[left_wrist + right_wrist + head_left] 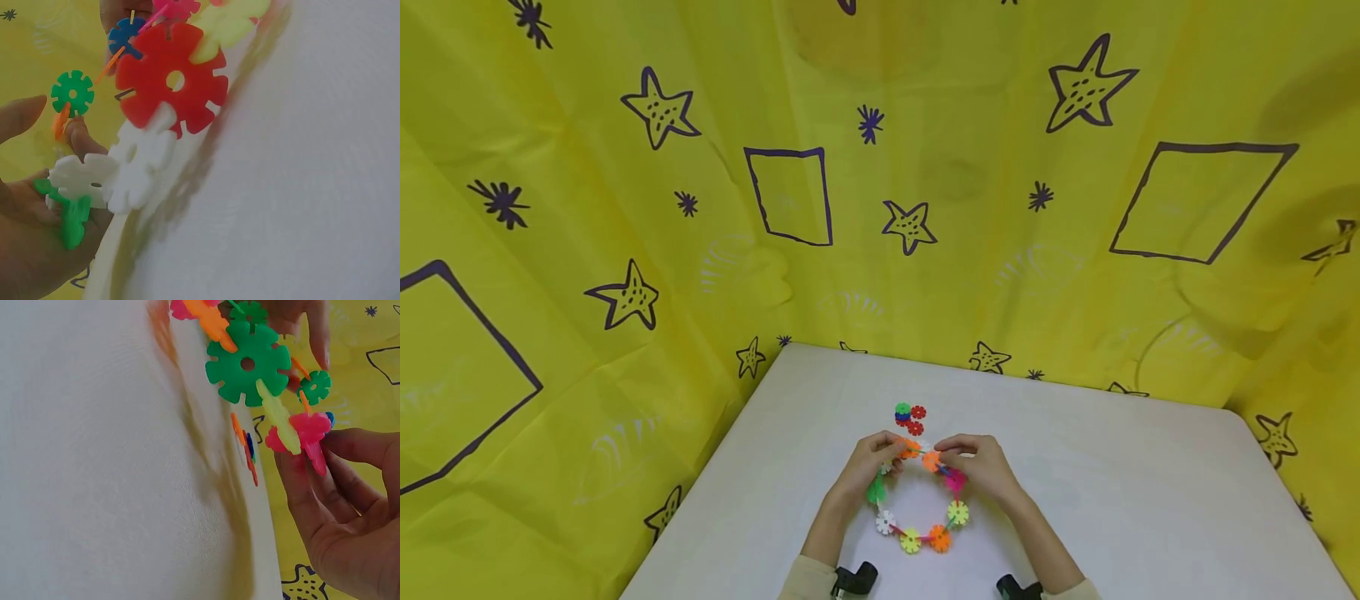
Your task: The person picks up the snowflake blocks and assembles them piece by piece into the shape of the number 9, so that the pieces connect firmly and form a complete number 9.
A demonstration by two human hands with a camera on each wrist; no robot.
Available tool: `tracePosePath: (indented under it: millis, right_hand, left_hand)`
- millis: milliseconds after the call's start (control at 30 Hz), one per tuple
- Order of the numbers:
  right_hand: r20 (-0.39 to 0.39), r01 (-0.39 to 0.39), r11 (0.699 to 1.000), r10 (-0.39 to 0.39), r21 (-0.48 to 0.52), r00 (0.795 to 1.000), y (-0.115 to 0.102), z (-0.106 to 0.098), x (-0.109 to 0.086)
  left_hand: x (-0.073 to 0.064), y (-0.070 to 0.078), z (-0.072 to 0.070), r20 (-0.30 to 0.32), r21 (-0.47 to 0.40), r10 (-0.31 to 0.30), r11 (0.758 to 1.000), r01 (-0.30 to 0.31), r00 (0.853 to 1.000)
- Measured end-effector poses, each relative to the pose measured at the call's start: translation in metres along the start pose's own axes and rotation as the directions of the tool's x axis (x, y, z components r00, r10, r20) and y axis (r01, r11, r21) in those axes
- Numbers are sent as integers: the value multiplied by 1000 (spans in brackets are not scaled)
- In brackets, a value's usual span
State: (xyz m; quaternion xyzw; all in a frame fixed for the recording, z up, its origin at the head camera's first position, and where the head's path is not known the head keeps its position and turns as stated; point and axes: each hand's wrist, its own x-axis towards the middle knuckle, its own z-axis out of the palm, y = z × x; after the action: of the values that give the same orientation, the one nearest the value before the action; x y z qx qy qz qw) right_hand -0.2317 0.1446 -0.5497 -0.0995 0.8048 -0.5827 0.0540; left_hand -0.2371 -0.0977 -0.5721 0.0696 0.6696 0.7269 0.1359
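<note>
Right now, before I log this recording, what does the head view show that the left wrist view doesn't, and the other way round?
Only the head view: the round outline of the disc ring, the loose discs beyond it and the black wrist devices.
Only the left wrist view: a red disc of that ring face-on, its central hole clear.
Both: left hand, right hand, parts of the ring, white table and yellow cloth.

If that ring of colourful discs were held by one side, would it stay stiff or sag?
The ring would probably feel light, since its discs look like thin plastic. It might sag slightly, being just slotted together, and a tug could pop it apart.
</note>
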Motion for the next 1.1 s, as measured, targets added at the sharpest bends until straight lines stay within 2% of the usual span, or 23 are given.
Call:
tracePosePath:
  millis: [267, 633, 1100]
  right_hand:
    - [20, -43, 995, 41, 95, 999, 1, -1, 2]
    - [-18, -51, 996, 52, 74, 998, -3, -3, 0]
    - [-82, -54, 992, 63, 112, 995, -12, -3, -3]
  left_hand:
    - [1, -1, 0, 26, 41, 8, 999, -10, 1000]
    - [-1, -1, 0, 20, 49, 1, 999, -2, 1000]
    - [1, -3, 5, 7, 41, 4, 999, -5, 1000]
